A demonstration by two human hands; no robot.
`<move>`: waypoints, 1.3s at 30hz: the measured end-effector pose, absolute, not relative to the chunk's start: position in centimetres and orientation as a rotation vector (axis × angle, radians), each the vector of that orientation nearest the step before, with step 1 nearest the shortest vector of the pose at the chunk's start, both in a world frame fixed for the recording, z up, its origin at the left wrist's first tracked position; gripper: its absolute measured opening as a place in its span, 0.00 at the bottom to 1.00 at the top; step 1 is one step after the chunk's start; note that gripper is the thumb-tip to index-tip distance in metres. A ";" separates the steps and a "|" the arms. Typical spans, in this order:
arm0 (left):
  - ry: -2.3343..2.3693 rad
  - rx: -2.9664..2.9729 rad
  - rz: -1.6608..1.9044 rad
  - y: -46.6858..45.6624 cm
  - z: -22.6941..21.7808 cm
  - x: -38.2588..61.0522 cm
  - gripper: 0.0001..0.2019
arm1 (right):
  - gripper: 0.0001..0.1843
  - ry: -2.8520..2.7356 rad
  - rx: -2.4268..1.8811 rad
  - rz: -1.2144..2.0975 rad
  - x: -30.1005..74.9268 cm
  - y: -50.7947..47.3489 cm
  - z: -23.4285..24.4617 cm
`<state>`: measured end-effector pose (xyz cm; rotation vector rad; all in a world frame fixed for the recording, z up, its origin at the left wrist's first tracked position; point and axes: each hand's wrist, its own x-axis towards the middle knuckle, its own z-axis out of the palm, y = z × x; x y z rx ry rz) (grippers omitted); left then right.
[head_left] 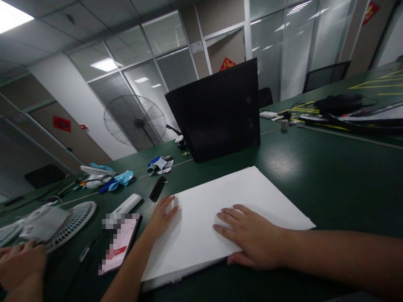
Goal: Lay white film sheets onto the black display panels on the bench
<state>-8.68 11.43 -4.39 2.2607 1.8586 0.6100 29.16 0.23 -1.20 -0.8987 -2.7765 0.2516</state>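
A large flat white slab (201, 226), perhaps a shallow box or a stack of sheets, lies on the dark green table in front of me. At its left edge rests my left hand (162, 218), its fingers stretched forward and apart from the thumb. My right hand (252, 235) lies flat on the slab's right half, fingers spread, with the thumb at the near edge. Neither hand grips anything. Just left of my left forearm is a pink-screened phone (121, 247), partly pixelated. Beyond it lie a white stick-shaped device (130, 204) and a small black object (158, 188).
A black panel like a monitor (220, 111) stands behind the slab. Another person's hand (22, 262) touches white fan parts (72, 224) at far left. Blue and white items (121, 178) sit beyond. Cables and a black bag-like item (338, 102) lie at right.
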 end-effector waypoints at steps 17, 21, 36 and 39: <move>1.947 1.926 0.841 12.4 -4.7 -9.0 0.25 | 0.41 -2.752 -1.013 0.451 27.6 -1.5 -2.6; 1.968 2.252 0.582 12.3 -5.3 -8.2 0.29 | 0.42 -2.734 -0.967 0.559 28.3 -1.2 -1.5; 1.953 2.464 0.344 12.7 -6.1 -8.6 0.39 | 0.59 -2.789 -0.874 0.824 33.0 4.0 0.7; 1.939 2.460 0.358 12.7 -6.2 -8.8 0.38 | 0.73 -2.830 -1.139 0.841 35.8 5.9 2.0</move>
